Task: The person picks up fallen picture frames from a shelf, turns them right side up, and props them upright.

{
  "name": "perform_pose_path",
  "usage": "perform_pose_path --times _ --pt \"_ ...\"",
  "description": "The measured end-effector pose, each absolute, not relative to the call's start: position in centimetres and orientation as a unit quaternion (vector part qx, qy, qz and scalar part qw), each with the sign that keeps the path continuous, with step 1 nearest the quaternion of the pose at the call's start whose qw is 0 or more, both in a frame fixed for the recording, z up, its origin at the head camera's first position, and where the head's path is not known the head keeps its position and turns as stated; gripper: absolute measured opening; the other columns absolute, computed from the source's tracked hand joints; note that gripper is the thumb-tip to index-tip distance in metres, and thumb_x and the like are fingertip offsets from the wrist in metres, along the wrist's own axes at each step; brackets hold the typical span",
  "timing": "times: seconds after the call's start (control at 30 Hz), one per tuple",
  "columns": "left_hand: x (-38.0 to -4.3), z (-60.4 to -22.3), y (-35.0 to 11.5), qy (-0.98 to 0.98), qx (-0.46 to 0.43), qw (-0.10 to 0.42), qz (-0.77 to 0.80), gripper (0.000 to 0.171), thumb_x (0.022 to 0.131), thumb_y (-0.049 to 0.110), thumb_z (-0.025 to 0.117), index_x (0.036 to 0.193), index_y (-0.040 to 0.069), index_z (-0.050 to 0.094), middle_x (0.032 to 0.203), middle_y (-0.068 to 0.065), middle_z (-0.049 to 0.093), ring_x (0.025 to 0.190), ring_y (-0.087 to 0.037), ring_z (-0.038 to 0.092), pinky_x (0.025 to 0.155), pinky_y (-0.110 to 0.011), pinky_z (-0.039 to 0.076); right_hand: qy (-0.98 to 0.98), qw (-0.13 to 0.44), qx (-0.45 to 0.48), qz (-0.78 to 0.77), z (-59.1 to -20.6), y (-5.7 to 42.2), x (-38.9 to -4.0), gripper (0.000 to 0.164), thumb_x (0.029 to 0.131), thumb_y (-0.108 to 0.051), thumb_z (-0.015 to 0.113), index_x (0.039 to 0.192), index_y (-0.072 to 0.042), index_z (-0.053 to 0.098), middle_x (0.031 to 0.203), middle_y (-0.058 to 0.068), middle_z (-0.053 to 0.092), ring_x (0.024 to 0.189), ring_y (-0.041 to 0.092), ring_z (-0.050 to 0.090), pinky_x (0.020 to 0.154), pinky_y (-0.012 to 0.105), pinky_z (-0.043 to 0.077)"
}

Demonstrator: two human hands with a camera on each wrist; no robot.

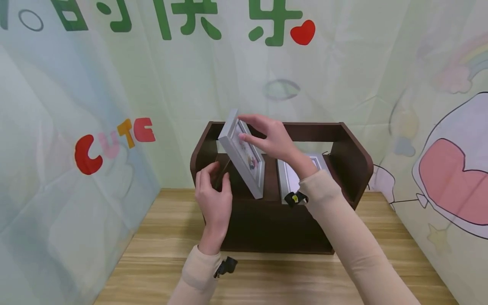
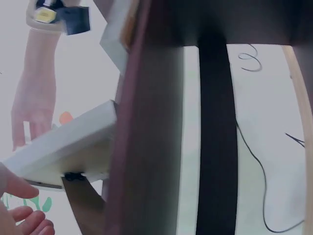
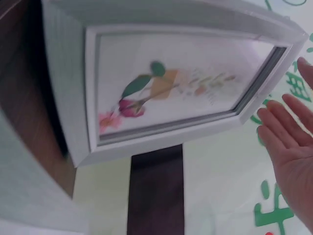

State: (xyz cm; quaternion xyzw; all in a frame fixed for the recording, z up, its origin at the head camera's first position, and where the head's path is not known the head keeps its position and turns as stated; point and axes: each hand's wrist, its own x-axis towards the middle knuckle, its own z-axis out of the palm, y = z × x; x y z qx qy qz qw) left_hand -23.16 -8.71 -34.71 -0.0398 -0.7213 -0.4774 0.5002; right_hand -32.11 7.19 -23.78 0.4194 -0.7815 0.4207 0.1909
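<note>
A white picture frame point(image 1: 248, 156) with pressed flowers under its glass stands tilted on a dark brown shelf point(image 1: 274, 228). My right hand point(image 1: 272, 135) is at its upper end, the thumb on the picture side. In the right wrist view the right hand's fingers point(image 3: 279, 122) look extended, with a small gap to the frame. My left hand point(image 1: 213, 199) is at the shelf's left end, behind the frame, its fingers loosely bent. In the left wrist view the frame's brown support leg point(image 2: 83, 200) slants down, apart from the left hand point(image 2: 19, 210).
A second white frame point(image 1: 287, 176) lies on the shelf at the right, partly covered by the right forearm. The shelf has raised side panels point(image 1: 354, 165) and a back rail. It stands on a wood-grain table point(image 1: 164, 237), with a printed cloth backdrop point(image 1: 183, 84) around it.
</note>
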Motion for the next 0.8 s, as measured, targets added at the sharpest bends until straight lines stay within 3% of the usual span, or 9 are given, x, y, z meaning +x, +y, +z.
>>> perform_pose_path --times 0.23,0.47,0.6,0.8 --pt "-22.1 -33.5 -8.1 -0.714 -0.062 0.457 -0.528 0.036 0.082 0.013 0.074 0.113 0.003 0.060 0.104 -0.011 0.061 0.096 -0.018 0.060 0.083 -0.026 0.053 -0.849 0.154 0.313 0.398 -24.3 7.8 -33.8 0.050 0.090 -0.023 0.065 0.134 -0.006 0.050 0.136 0.010 0.055 0.127 0.019 0.051 0.106 0.031 0.041" --pt "-21.4 -32.9 -7.3 -0.768 -0.050 0.361 -0.526 0.049 0.078 0.022 0.078 0.118 0.003 0.055 0.104 -0.010 0.060 0.091 -0.020 0.062 0.082 -0.032 0.054 -0.890 0.083 0.208 0.398 -25.1 8.4 -34.8 0.043 0.093 -0.019 0.061 0.132 -0.004 0.052 0.132 0.014 0.057 0.121 0.025 0.056 0.101 0.039 0.045" --pt "-21.7 -32.9 -6.9 -0.786 -0.041 0.325 -0.524 0.049 0.078 0.022 0.079 0.116 0.005 0.054 0.102 -0.010 0.060 0.088 -0.020 0.062 0.080 -0.031 0.055 -0.900 0.063 0.182 0.391 -25.3 8.3 -35.4 0.040 0.093 -0.017 0.060 0.130 -0.002 0.054 0.128 0.015 0.060 0.117 0.026 0.058 0.099 0.039 0.047" --pt "-22.3 -33.4 -6.6 -0.791 -0.039 0.315 -0.523 0.047 0.079 0.023 0.078 0.114 0.006 0.052 0.101 -0.008 0.059 0.085 -0.017 0.062 0.075 -0.029 0.055 -0.908 0.030 0.192 0.370 -25.2 7.7 -35.5 0.041 0.092 -0.016 0.060 0.130 -0.002 0.054 0.127 0.015 0.061 0.117 0.027 0.058 0.099 0.039 0.046"
